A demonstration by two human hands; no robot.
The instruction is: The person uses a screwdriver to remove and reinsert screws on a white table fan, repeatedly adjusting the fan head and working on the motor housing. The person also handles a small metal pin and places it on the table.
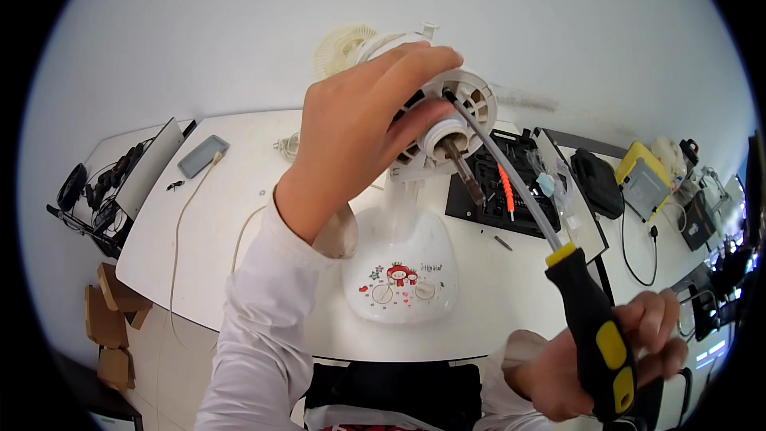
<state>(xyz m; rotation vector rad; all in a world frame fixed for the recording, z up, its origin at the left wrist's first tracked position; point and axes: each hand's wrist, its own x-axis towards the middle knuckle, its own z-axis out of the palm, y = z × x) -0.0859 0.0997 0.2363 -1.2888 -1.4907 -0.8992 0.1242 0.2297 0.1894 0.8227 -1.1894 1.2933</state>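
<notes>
Clamped over the white ribbed motor housing [481,104], the left hand [359,108] has its fingers across the top and its thumb below, beside the collar around the shaft. The right hand [558,371] is loosely closed around the handle of a screwdriver [586,311], black with yellow patches. Its long metal shank slants up to the housing, the tip at a dark spot inside the rim; whether it is seated there I cannot tell.

A brownish metal shaft [464,172] sticks out of the housing's collar. The housing is the head of a white fan [399,287], held up above its stand, whose rounded base bears red cartoon figures and sits near the front of the white table [207,259]. Behind the left hand shows a cream ribbed piece [339,52].

Right of the stand lies an open black tool case [459,201] with dark tools inside; an orange tool [507,191] and a clear plastic bag [556,183] lie over it. At far left is a shallow grey tray [203,156], a pale cord's end at its edge.
</notes>
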